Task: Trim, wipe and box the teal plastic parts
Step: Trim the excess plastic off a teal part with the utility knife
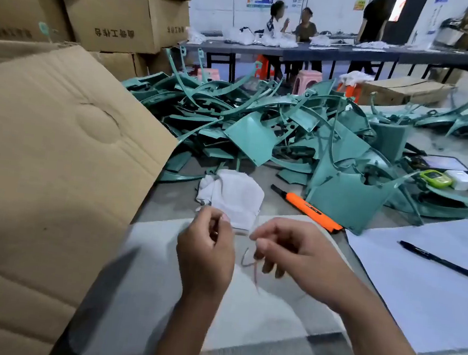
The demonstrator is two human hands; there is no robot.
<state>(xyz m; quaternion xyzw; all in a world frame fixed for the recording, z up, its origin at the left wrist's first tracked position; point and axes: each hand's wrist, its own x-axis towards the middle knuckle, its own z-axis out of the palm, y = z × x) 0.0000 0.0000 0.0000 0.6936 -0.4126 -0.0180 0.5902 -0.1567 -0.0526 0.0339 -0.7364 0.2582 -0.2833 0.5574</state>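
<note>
hands (205, 249) pinching thin strip (249, 265), hanging downward

The cardboard flap (41, 157) is cut by the left edge and hides the pile of teal parts (261, 122) behind it; the thin strand (249, 265) under the right hand (285, 252) is too blurred to name

Both hands raised over near counter edge, fingers curled. Left hand (205, 249) and right hand (283, 249) pinch a thin pinkish strand (249, 265), blurred. White cloth (232, 196) and orange trimming knife (310, 210) just beyond. Teal parts (261, 122) heaped mid-counter. Cardboard flap (55, 158) at left edge.
</note>
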